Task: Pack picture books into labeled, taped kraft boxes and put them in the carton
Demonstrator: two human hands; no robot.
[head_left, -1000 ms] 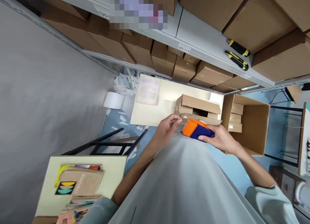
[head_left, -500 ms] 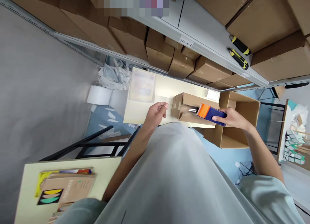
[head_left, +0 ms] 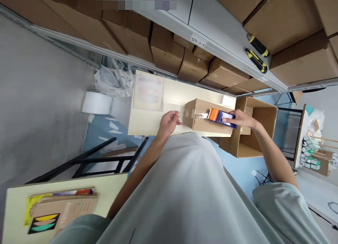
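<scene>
My right hand (head_left: 241,118) grips an orange and dark blue tape dispenser (head_left: 222,118) by its far end. The dispenser's orange, toothed end points left and rests on or just over the top of a closed brown cardboard box (head_left: 200,123). A shiny strip of clear tape (head_left: 194,114) runs along the box top from its left end to the dispenser. Just left of the box, my left hand (head_left: 169,123) is closed, thumb against fingers. Whether anything is pinched there is too small to make out.
An open cardboard box (head_left: 260,126) stands right of the cream table (head_left: 142,122). A small white box (head_left: 227,100) and a printed sheet (head_left: 148,91) lie on the table. Above, a shelf (head_left: 211,29) holds cartons and two utility knives (head_left: 256,60). A white roll (head_left: 96,103) stands left.
My right hand has brought the tape dispenser slightly left and closer against the box, and the tape strip shows more clearly. My left hand stays closed beside the box. The view has shifted a little.
</scene>
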